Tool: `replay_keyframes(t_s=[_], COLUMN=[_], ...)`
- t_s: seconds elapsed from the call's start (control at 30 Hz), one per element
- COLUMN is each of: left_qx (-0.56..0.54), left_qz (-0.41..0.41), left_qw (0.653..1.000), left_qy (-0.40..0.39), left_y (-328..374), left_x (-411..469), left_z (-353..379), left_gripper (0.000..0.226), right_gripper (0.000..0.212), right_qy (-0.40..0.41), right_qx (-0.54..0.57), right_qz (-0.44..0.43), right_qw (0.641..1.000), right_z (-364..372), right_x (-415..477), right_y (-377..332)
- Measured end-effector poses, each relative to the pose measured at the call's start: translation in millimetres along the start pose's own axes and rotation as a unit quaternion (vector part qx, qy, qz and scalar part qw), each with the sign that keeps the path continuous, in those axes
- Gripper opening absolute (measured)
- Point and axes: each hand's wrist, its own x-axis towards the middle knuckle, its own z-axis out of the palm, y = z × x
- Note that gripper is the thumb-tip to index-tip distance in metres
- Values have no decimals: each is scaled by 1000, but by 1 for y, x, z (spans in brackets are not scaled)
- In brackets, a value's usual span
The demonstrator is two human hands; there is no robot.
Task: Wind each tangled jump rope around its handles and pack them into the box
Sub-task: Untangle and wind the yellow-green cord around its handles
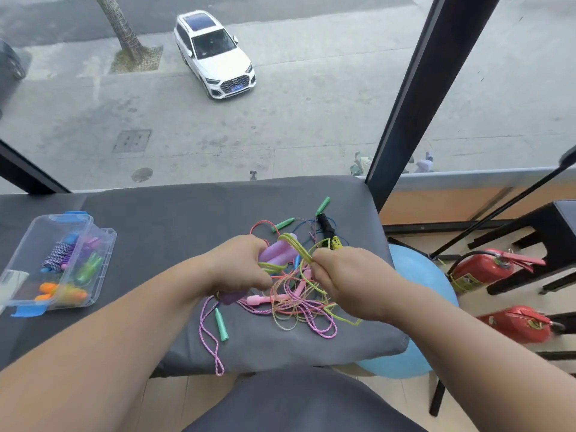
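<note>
Winding is in hand: the handles (pixel 279 252) are gripped by the left hand (pixel 241 265) over the tangle (pixel 296 304) near the table's (pixel 187 219) right edge, and the cord (pixel 294 244) is pinched by the right hand (pixel 346 275). More tight turns are called for, then the box (pixel 104 254) at the left edge.

a pair of purple handles (pixel 276 252) is held above the pile, with a yellow-green rope (pixel 296 244) looped over their upper end. below, a tangle of ropes (pixel 296 307) is spread, with green handles (pixel 222 328), a pink handle (pixel 265 300) and a black handle (pixel 325 224) among it. wound ropes (pixel 57 255) are packed in the clear box (pixel 62 220), well apart at the left.
</note>
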Motion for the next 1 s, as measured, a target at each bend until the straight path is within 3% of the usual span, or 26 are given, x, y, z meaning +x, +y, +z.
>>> replay_keyframes(t_s=[0.13, 0.33, 0.43, 0.53, 0.63, 0.7, 0.77, 0.87, 1.0], left_qx=[-129, -225, -160, -80, 91, 188, 262, 273, 226], left_qz=[-1, 99, 150, 154, 162, 162, 146, 115, 72], left_qw=[992, 967, 967, 965, 957, 941, 926, 933, 957], left_qy=[-11, -69, -130, -196, -223, -229, -230, -206, -168], left_y=[13, 31, 35, 40, 46, 50, 51, 40, 18], left_x=[-11, -34, -43, -49, -48, -44, -40, -30, -14], left_z=[9, 1, -6, -6, 0, 5, 10, 13, 12], left_gripper=[24, 23, 22, 22, 25, 27, 26, 23, 23], right_gripper=[29, 25, 27, 25, 23, 33, 28, 21, 32], right_qy=[51, 81, 50, -26, -82, -98, -114, -137, -127], right_qx=[28, 151, 117, 12, -129, -184, -206, -216, -235], right_qz=[5, -37, -76, -139, -226, -239, -227, -195, -142], right_qw=[998, 984, 989, 990, 962, 948, 945, 947, 953], right_z=[20, 23, 24, 16, 4, -4, -11, -18, -14], right_x=[-8, -21, -20, -6, 12, 23, 34, 46, 40], right_y=[0, 19, 25, 29, 25, 18, 12, 5, -3])
